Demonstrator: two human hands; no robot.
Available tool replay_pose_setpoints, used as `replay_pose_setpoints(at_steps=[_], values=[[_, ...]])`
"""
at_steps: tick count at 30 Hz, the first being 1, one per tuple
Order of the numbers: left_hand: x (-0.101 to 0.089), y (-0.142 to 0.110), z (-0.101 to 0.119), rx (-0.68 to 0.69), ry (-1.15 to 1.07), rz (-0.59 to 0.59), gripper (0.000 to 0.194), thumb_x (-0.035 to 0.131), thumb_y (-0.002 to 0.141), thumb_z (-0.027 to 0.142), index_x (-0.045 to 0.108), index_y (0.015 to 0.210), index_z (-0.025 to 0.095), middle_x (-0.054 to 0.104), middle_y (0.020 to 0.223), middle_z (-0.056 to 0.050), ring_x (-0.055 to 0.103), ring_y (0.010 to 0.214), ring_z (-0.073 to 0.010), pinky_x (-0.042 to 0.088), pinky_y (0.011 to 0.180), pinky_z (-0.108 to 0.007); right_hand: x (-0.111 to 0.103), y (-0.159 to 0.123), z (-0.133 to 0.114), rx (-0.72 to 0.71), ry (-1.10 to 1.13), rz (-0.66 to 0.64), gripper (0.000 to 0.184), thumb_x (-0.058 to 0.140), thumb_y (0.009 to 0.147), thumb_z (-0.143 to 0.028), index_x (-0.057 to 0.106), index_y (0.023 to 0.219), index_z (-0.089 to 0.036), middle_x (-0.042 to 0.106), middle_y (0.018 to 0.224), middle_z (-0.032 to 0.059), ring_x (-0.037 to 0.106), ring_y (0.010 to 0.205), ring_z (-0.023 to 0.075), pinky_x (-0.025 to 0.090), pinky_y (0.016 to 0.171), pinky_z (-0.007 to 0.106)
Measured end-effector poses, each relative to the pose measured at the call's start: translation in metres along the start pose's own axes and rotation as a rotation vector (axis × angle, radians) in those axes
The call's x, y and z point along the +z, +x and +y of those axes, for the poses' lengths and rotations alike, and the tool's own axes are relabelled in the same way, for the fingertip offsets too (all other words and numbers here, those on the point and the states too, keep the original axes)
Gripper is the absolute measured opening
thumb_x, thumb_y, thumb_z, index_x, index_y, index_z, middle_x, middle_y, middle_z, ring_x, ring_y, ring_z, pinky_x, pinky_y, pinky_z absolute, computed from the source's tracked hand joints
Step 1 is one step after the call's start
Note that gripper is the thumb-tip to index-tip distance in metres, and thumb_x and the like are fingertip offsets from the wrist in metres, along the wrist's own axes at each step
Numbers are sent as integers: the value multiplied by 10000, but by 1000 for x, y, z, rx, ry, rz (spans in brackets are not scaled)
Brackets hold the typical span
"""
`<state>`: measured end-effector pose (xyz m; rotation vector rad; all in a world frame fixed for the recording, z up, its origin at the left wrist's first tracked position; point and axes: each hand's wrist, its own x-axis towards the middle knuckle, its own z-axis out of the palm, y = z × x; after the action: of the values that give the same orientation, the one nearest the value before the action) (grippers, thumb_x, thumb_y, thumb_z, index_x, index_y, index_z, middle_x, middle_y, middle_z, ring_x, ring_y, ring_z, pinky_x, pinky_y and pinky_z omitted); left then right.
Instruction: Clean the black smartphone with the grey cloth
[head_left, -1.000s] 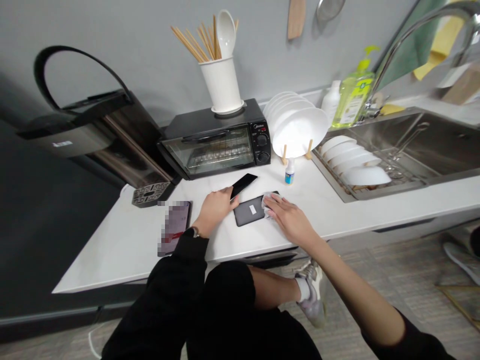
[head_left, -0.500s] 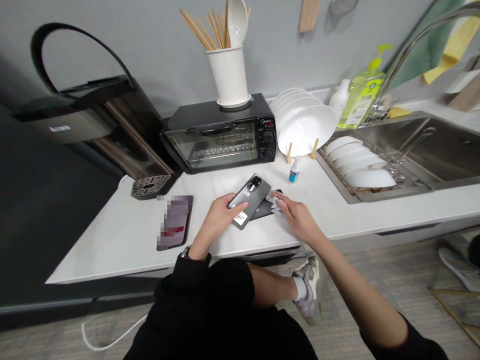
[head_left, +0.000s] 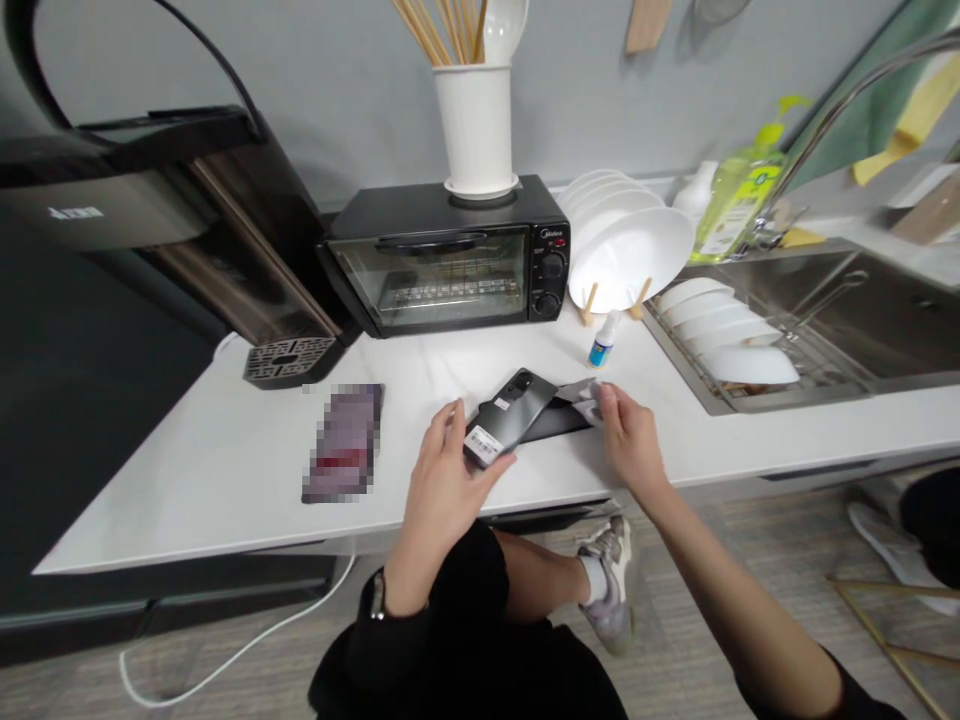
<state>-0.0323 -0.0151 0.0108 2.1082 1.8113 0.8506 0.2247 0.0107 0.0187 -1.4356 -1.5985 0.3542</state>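
Observation:
My left hand [head_left: 442, 480] grips a grey phone [head_left: 511, 415] by its lower end, back side up, with a white sticker near my fingers and the camera ring at its far end. It hovers tilted over a dark phone [head_left: 559, 420] lying flat on the white counter [head_left: 225, 470]. My right hand [head_left: 628, 440] presses a small white cloth [head_left: 587, 398] onto the counter at the dark phone's right end, fingers curled over it. A third phone [head_left: 343, 455] lies to the left, screen up.
A black toaster oven [head_left: 450, 265] with a white utensil holder [head_left: 476, 125] stands behind. A small dropper bottle [head_left: 602, 342], a rack of white plates [head_left: 626, 250], and a sink [head_left: 817, 310] with dishes lie to the right. A black appliance [head_left: 187, 220] fills the left.
My left hand picked up the grey phone, turned it back side up and drew it toward me over the dark phone. My right hand stayed on the cloth. The camera moved closer.

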Motion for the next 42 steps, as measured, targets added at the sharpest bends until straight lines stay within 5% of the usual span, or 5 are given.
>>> replay_pose_setpoints(at_steps=[5,12,19,34,42], values=[[2,-15,1,41,-65,-9,899,713,932,463,234,1660,243,567,1494,-135,527,1393,-323,447,1187,-515,9,19,-21,-52,13,150,505,240,1117,-521,636,1129,-208,711,864,46,662,767,192,503,695,298],[4,-13,-7,34,-140,55,1093,838,821,345,165,1677,243,651,1432,-131,596,1310,-326,494,1127,-528,72,11,-40,-352,-177,-393,627,365,1085,-539,537,1498,-101,494,1606,212,406,1554,345,283,1292,614],[5,-17,-11,-15,-166,29,1122,800,790,180,128,1688,219,659,1423,-137,630,1274,-305,528,1092,-490,50,-31,-45,-724,-200,-714,674,389,1099,-492,284,1654,-125,338,1701,145,286,1611,227,300,1328,487],[6,-17,0,44,3,42,1022,790,846,288,191,1667,173,683,1360,-147,651,1240,-319,578,1012,-453,53,-28,-46,-728,-239,-664,799,441,1058,-590,249,1662,-104,316,1701,177,317,1600,272,354,1300,511],[5,-14,7,15,-1,76,1066,854,810,328,217,1658,216,683,1425,-75,626,1280,-313,553,1052,-444,28,37,17,-431,-452,-494,823,350,1056,-654,307,1643,-78,363,1674,203,364,1573,344,312,1287,629]])
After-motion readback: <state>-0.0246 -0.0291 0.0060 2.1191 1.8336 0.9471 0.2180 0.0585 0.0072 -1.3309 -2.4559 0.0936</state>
